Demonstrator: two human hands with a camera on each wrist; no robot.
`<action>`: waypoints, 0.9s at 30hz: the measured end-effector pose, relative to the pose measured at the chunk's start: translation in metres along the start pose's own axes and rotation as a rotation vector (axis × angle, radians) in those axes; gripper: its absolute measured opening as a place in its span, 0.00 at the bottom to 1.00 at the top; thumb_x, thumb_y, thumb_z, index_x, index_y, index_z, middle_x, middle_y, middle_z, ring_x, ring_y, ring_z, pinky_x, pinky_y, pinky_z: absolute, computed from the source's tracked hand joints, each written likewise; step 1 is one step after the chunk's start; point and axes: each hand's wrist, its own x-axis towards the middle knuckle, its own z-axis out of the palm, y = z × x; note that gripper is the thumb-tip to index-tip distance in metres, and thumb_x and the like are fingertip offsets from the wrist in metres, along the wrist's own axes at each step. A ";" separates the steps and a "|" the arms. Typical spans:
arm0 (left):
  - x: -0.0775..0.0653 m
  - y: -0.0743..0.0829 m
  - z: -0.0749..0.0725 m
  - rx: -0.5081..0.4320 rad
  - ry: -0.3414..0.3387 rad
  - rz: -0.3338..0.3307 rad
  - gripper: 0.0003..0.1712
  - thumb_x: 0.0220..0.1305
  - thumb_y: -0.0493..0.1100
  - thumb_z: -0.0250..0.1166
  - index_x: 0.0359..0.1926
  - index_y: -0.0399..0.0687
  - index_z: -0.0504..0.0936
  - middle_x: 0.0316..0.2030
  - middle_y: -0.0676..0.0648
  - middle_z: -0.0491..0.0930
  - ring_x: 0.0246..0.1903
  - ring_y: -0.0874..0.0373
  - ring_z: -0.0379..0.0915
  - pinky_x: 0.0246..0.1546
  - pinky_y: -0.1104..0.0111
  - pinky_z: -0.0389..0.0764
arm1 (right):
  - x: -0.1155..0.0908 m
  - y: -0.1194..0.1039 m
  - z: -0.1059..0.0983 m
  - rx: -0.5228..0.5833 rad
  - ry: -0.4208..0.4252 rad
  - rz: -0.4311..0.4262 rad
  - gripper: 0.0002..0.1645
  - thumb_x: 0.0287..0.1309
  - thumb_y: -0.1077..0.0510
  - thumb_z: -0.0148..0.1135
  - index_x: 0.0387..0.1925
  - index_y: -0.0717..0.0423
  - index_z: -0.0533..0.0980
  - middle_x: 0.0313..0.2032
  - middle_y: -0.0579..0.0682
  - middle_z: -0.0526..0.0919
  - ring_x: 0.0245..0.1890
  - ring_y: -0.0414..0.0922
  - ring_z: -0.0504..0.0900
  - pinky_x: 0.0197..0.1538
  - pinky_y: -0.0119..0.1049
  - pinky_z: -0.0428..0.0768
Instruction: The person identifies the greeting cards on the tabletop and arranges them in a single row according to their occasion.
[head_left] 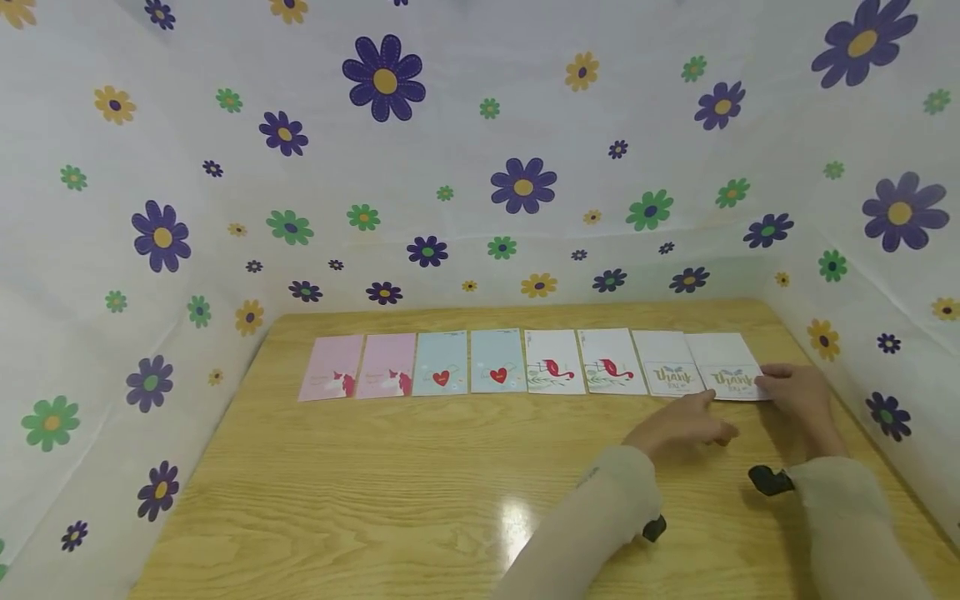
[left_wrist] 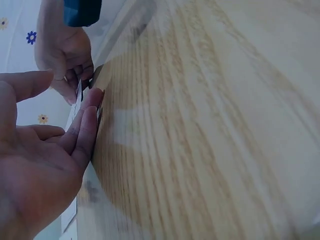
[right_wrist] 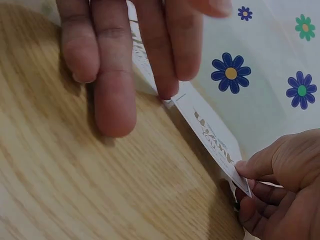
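At the right end of a row of cards lies a white "thank" card [head_left: 723,350], its lower right edge pinched between thumb and fingers of my right hand [head_left: 802,406]. The right wrist view shows that card [right_wrist: 212,137] tilted, its near edge raised off the table, with the right hand [right_wrist: 287,187] gripping its corner. My left hand [head_left: 681,423] reaches across with fingers extended, one fingertip by the seam with the matching "thank" card [head_left: 662,346]. In the left wrist view the left hand [left_wrist: 45,165] has its palm showing and fingers loosely straight, holding nothing.
Leftward along the row lie two white flamingo cards [head_left: 551,346], two light blue heart cards [head_left: 441,350] and two pink cards [head_left: 335,354]. They rest near the back of the wooden table [head_left: 360,500]. Flower-printed white cloth [head_left: 450,133] encloses the back and sides.
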 end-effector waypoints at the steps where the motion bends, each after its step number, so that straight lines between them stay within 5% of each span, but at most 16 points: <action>1: -0.001 0.000 0.001 0.020 -0.001 0.000 0.43 0.65 0.54 0.67 0.78 0.59 0.63 0.57 0.60 0.82 0.59 0.69 0.73 0.66 0.74 0.65 | -0.001 0.000 0.001 -0.018 0.016 -0.020 0.27 0.71 0.60 0.54 0.58 0.83 0.71 0.58 0.82 0.71 0.59 0.77 0.69 0.58 0.67 0.70; 4: -0.004 0.000 0.002 0.044 0.009 0.008 0.44 0.65 0.55 0.68 0.78 0.59 0.63 0.72 0.62 0.66 0.71 0.69 0.60 0.69 0.73 0.62 | -0.003 -0.003 0.004 -0.044 0.067 -0.058 0.25 0.70 0.62 0.55 0.56 0.83 0.73 0.56 0.81 0.73 0.57 0.78 0.70 0.58 0.68 0.70; 6: -0.006 0.001 0.003 0.022 0.012 0.013 0.44 0.65 0.55 0.68 0.79 0.58 0.62 0.74 0.62 0.63 0.72 0.68 0.58 0.69 0.73 0.61 | -0.005 -0.006 0.005 -0.057 0.104 -0.078 0.24 0.68 0.63 0.55 0.54 0.83 0.74 0.54 0.81 0.75 0.56 0.78 0.71 0.57 0.68 0.71; 27: -0.009 -0.006 0.001 0.016 0.022 0.087 0.43 0.67 0.52 0.67 0.79 0.56 0.62 0.74 0.59 0.64 0.72 0.66 0.58 0.69 0.74 0.61 | -0.014 -0.009 0.013 -0.021 0.098 -0.028 0.31 0.71 0.54 0.52 0.58 0.82 0.72 0.55 0.80 0.76 0.53 0.76 0.73 0.53 0.66 0.74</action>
